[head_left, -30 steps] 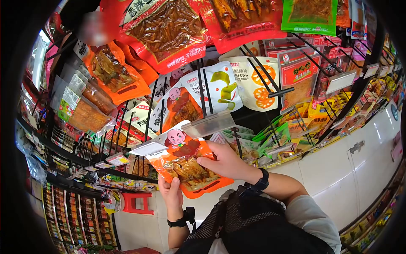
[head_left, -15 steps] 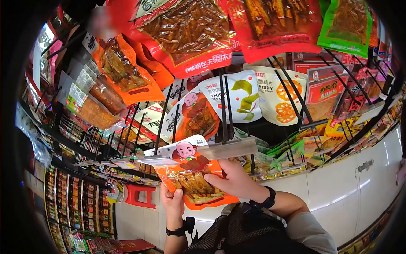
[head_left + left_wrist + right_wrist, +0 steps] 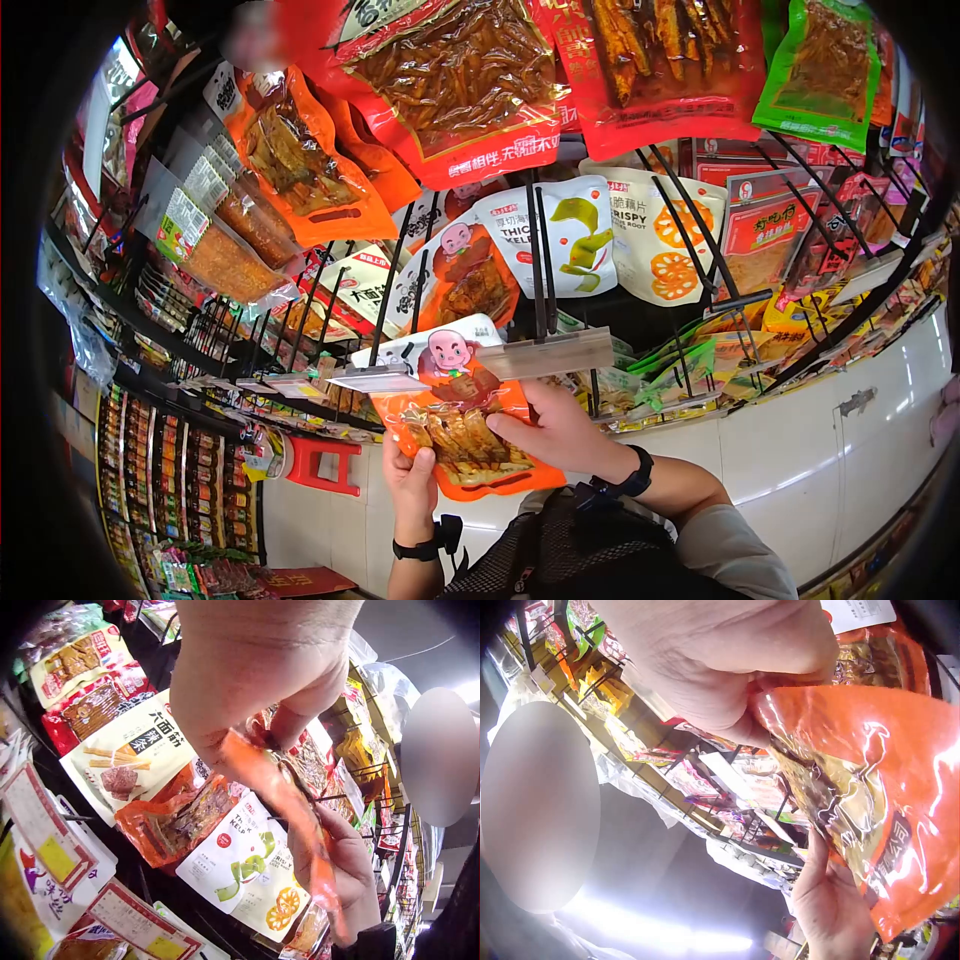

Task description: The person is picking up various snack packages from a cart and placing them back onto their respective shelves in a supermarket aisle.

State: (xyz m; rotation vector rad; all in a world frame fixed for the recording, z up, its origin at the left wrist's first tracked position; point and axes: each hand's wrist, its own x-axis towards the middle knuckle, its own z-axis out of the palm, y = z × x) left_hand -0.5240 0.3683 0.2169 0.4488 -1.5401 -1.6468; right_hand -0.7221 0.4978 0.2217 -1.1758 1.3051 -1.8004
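Both hands hold one orange and white snack packet (image 3: 465, 430) with a bald cartoon figure at its top and a clear window showing brown pieces of food. In the head view, my left hand (image 3: 408, 482) pinches its lower left edge, thumb on the front. The right hand (image 3: 558, 430) grips the right side, its thumb lying over the front. The packet's upper part overlaps a clear price-label holder (image 3: 555, 352) in this view. From the left wrist the packet (image 3: 281, 795) appears nearly edge-on; from the right wrist its shiny orange surface (image 3: 915, 765) faces the camera.
Large red packets (image 3: 450, 85) hang overhead, near an orange packet (image 3: 290, 150). Behind the held packet hang a white kelp packet (image 3: 560, 235) and a cream lotus root packet (image 3: 672, 240) among black hooks. A red stool (image 3: 325, 465) stands on the pale floor at lower left.
The head view has shifted, so the shelves and hanging packets sit further right than a second ago. Both hands keep hold of the snack packet, which tilts slightly less.
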